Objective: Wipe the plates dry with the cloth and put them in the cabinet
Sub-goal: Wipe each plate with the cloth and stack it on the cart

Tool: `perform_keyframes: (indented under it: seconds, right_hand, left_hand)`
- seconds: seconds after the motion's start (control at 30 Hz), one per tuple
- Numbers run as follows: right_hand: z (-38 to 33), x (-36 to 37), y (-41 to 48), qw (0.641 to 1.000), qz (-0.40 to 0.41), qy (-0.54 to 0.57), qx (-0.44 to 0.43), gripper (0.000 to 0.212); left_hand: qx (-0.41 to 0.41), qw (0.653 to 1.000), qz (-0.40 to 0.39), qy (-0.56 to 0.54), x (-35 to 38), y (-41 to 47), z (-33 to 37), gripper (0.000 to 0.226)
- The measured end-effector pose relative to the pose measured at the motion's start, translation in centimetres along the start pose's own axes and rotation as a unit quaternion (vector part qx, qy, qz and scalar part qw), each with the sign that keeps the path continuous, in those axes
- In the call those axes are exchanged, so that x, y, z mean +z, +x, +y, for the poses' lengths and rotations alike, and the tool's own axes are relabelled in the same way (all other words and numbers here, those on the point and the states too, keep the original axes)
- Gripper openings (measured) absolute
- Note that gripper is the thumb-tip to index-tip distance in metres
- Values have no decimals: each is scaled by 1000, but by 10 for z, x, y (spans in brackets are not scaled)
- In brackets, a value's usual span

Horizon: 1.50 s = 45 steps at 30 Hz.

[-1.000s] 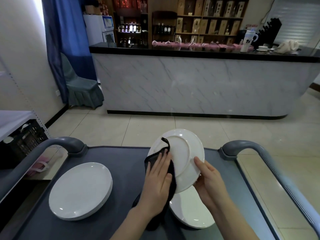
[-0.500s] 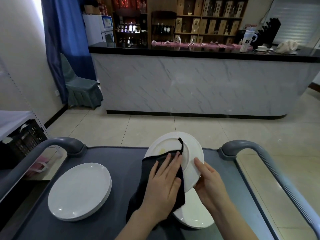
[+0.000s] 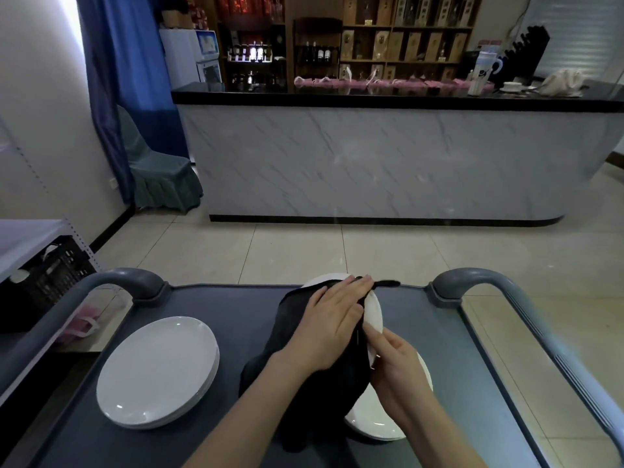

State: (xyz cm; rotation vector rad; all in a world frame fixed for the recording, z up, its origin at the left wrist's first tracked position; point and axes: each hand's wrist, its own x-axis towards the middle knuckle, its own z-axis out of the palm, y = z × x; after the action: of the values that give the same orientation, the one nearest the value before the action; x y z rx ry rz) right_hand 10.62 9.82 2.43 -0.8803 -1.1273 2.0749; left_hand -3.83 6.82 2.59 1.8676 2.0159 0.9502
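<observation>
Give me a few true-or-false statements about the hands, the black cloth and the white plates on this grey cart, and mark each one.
1. The left hand presses the black cloth with straight fingers onto the tilted round white plate. True.
2. The right hand rests idle on the grey cart top. False: it grips the tilted plate's rim.
3. A stack of white plates sits on the cart's left side. True.
4. Nothing lies on the cart beneath the right hand. False: a second white plate lies there.
</observation>
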Motion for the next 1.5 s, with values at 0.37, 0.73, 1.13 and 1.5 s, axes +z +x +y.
perform_keyframes:
  seconds: [0.37,0.73,1.13,1.5]
  right_hand:
    - [-19,-14,16,998,5,39,-42,26]
    - [-3,14,23,994,-1,108,5,32]
    - [-2,14,27,997,-2,67,27,21]
    - [18,28,23,976,-119,-169,-66,14]
  left_hand:
    - [-141,975,96,-145,17,-46,-42,52]
    - [-50,991,123,-12,35,-63,21,56]
    - [-195,967,166,-12,59,-138,-43,65]
    - [-344,894,243,-155,10,-161,-56,29]
